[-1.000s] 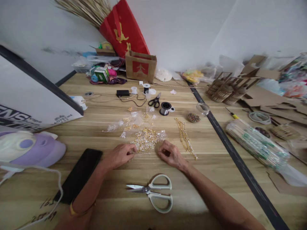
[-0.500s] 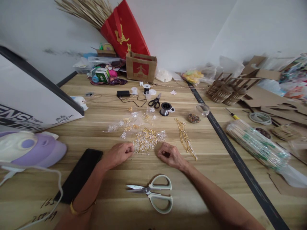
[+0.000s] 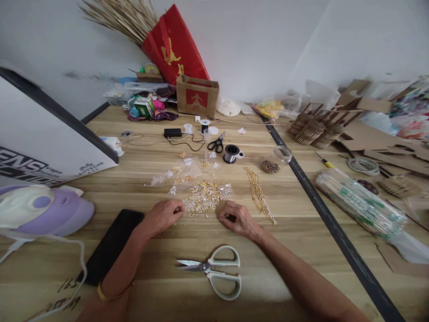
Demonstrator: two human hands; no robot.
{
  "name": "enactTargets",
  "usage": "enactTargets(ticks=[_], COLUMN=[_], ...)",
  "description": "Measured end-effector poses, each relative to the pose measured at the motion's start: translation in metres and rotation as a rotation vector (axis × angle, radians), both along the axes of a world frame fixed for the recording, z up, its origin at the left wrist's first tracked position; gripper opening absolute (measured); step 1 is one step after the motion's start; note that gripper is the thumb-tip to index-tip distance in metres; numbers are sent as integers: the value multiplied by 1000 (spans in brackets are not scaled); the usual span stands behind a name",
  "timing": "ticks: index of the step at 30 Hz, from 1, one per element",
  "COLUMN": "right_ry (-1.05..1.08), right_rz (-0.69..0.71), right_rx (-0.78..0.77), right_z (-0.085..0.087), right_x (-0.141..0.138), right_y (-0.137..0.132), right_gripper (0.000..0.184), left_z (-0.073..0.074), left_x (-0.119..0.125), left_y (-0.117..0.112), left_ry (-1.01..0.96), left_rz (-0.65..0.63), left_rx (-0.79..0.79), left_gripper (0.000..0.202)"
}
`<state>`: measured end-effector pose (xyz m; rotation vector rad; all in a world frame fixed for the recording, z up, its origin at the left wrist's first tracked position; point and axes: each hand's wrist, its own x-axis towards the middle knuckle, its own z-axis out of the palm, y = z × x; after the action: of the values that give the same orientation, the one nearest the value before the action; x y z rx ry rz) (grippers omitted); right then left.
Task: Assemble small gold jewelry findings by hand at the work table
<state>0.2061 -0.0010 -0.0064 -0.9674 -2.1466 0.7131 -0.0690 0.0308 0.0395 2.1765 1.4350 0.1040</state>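
Both hands rest on a wooden table (image 3: pixel 301 210) at the near edge of a heap of small gold and silver findings (image 3: pixel 203 196). My left hand (image 3: pixel 164 215) is curled, its fingertips pinched beside the heap; what they pinch is too small to make out. My right hand (image 3: pixel 237 218) is curled loosely on the other side, fingers bent inward, and nothing shows in it. Grey-handled scissors (image 3: pixel 214 269) lie closed just in front of my forearms. A gold chain (image 3: pixel 259 195) lies to the right of my right hand.
A black phone (image 3: pixel 110 243) lies left of my left arm, a purple and white object (image 3: pixel 40 209) beyond it. Further back are black scissors (image 3: pixel 216 143), a wire spool (image 3: pixel 230 153), a bead dish (image 3: pixel 271 166) and a red paper bag (image 3: pixel 197 95). A bundle of sticks (image 3: pixel 358 201) lies right.
My left hand has slid slightly left, away from the heap. The thin pin that lay between the hands no longer shows. My right hand has barely shifted.
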Motion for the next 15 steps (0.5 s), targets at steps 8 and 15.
enactTargets(ticks=[8,15], right_ry=[0,13], right_rz=[-1,6], right_rx=[9,21], right_z=[5,7], right_x=[-1,-1], right_y=[-1,-1], right_gripper=[11,11], left_z=[2,-14], left_x=[40,64], left_y=[1,20], left_ry=[-114,-33], left_rz=[-70,-198], left_rx=[174,375], left_gripper=[15,15])
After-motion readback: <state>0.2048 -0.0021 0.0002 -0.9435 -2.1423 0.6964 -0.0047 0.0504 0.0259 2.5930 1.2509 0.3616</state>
